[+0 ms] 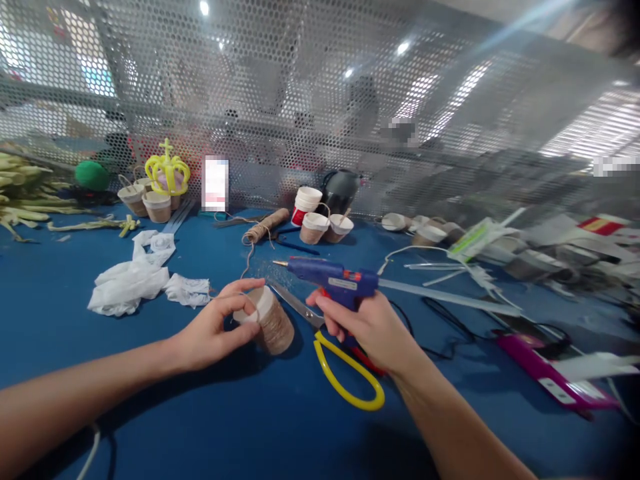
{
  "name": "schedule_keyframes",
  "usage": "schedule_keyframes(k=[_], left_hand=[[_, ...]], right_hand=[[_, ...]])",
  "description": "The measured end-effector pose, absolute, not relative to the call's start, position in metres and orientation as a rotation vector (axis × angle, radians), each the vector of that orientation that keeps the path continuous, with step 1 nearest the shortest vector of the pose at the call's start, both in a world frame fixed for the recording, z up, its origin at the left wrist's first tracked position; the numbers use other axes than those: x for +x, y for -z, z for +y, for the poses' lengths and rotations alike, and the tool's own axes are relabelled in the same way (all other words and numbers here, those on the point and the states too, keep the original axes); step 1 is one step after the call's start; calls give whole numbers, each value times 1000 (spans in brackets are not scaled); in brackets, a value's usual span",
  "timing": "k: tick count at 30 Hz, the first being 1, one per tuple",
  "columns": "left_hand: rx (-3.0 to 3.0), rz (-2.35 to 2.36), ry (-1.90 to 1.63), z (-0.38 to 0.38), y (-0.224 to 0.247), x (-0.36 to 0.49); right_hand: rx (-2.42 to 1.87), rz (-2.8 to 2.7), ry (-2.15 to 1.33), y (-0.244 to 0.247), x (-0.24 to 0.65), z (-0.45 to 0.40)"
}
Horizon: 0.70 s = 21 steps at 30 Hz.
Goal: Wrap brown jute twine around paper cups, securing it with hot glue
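Note:
My left hand (225, 327) is closed on the rim of a small paper cup (275, 327) wrapped in brown twine. The cup lies tilted, its white mouth towards me and to the left. In my right hand (360, 327) is a blue glue gun (327, 277), its brass nozzle pointing left above the cup. A clear glue stick (445, 297) sticks out of its back. Under the gun lie scissors (350, 380) with yellow handles, the blades reaching towards the cup. A strand of twine runs from the cup back to a twine roll (265, 225).
White cloth (130, 283) lies left of the cup. Twine-wrapped cups (315, 229) stand along the back, near a yellow crown (167, 170), a green ball (92, 175) and a lit phone (215, 183). At right are cables and a purple power strip (555, 373). A perforated metal screen (250, 87) rises behind.

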State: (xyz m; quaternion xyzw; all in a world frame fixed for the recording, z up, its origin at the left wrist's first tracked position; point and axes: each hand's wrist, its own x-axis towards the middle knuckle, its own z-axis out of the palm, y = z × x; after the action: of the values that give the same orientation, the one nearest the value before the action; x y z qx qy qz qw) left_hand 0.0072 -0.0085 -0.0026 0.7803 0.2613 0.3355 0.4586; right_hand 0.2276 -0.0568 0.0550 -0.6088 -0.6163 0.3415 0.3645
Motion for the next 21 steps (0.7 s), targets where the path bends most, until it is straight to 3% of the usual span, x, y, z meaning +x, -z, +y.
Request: schedule_keyframes(k=[7, 16, 21], left_hand=[[1893, 652, -833, -10, 2, 8], [1892, 676, -830, -7, 0, 9], [1903, 702, -842, -6, 2, 9]], right_hand=[[-1633, -1851, -693, -58, 224, -72], [-1211, -2468, 298, -48, 238, -78], [-1034, -2515, 903, -41, 239, -82]])
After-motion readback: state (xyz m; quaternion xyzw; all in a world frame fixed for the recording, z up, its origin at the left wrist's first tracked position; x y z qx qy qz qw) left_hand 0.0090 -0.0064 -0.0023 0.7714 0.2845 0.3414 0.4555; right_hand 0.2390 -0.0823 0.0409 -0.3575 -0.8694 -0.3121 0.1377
